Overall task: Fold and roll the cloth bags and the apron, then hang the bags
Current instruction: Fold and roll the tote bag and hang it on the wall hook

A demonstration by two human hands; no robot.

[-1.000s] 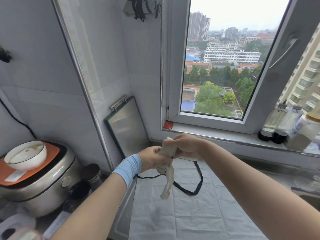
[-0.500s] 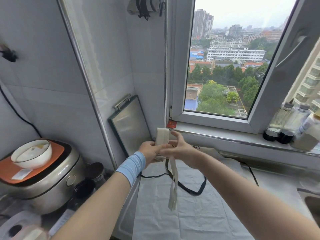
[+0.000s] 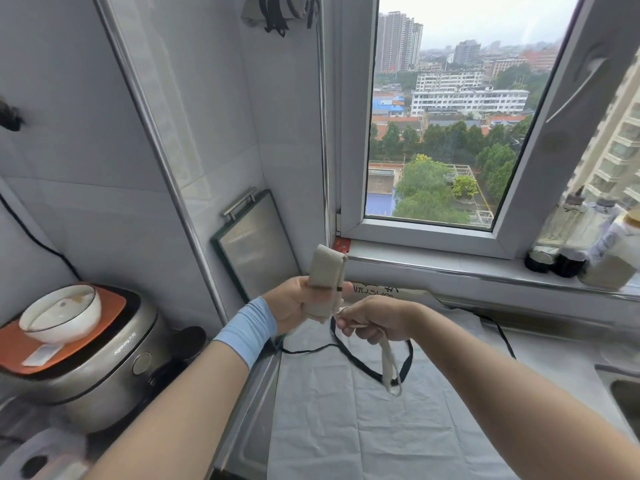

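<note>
A rolled beige cloth bag stands upright in my left hand, which grips its lower part. My right hand is closed on the bag's beige strap, whose loop hangs down below the fist. Beneath both hands a pale grey cloth with black straps, likely the apron, lies spread flat on the counter. Another beige bag with black lettering lies at the back by the wall. High on the wall hangs a rolled bundle with black straps.
A rice cooker with a white bowl on its lid stands at the left. A steel board leans in the corner. Bottles line the window sill at the right. A sink edge shows at the far right.
The rolled bag has come upright and risen in my left hand. My right hand left the roll, moved down to the right and closed on the hanging strap.
</note>
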